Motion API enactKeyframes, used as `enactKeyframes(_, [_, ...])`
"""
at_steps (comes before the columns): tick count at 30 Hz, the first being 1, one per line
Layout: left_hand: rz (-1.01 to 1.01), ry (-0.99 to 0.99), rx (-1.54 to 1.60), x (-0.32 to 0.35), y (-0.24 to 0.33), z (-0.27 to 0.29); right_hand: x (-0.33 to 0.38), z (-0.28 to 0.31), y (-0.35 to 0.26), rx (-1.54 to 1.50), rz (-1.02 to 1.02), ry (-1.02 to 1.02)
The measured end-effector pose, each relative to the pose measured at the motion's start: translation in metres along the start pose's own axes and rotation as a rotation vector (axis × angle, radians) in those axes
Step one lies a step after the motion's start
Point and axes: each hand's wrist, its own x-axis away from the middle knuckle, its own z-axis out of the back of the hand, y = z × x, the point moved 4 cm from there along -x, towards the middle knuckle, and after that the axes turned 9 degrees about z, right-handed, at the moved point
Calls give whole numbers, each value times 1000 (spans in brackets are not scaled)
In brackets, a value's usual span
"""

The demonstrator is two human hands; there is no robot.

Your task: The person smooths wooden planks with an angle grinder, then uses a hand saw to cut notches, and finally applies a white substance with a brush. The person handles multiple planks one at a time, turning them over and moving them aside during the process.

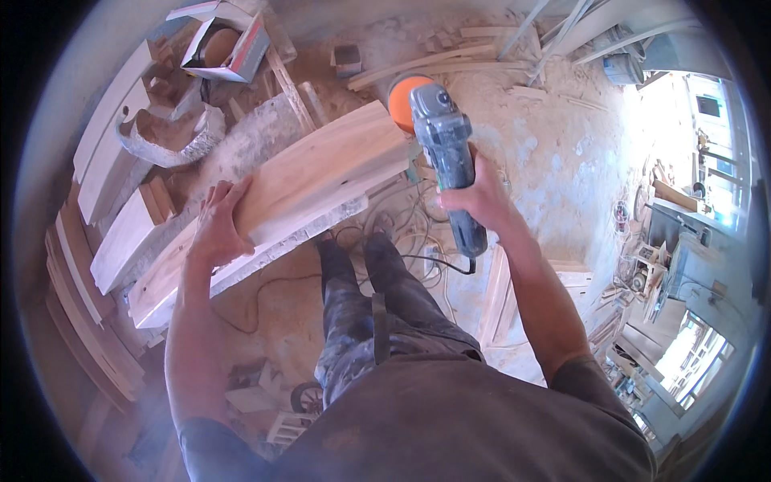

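A long pale wooden plank (pixel 313 173) lies slanted across a support in front of me. My left hand (pixel 218 225) presses flat on its near edge, fingers spread over the top. My right hand (pixel 474 197) grips the grey body of an angle grinder (pixel 442 140). The grinder's orange sanding disc (pixel 404 92) sits at the plank's far right end, touching or just above its surface. The tool's black cord trails down from its handle toward the floor.
More pale planks (pixel 120 233) are stacked at the left. An open cardboard box (pixel 225 44) and a curved wood piece (pixel 173 140) lie beyond. Sawdust and wood offcuts cover the floor; cables (pixel 401 233) coil near my feet. Workbenches stand at the right.
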Motion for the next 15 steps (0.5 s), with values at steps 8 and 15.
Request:
enactKeyframes(8, [14, -35, 9, 2, 0, 6, -5, 11, -10, -68, -64, 28])
enactKeyframes(15, [-9, -7, 20, 0, 2, 1, -14, 10, -15, -63, -69, -8])
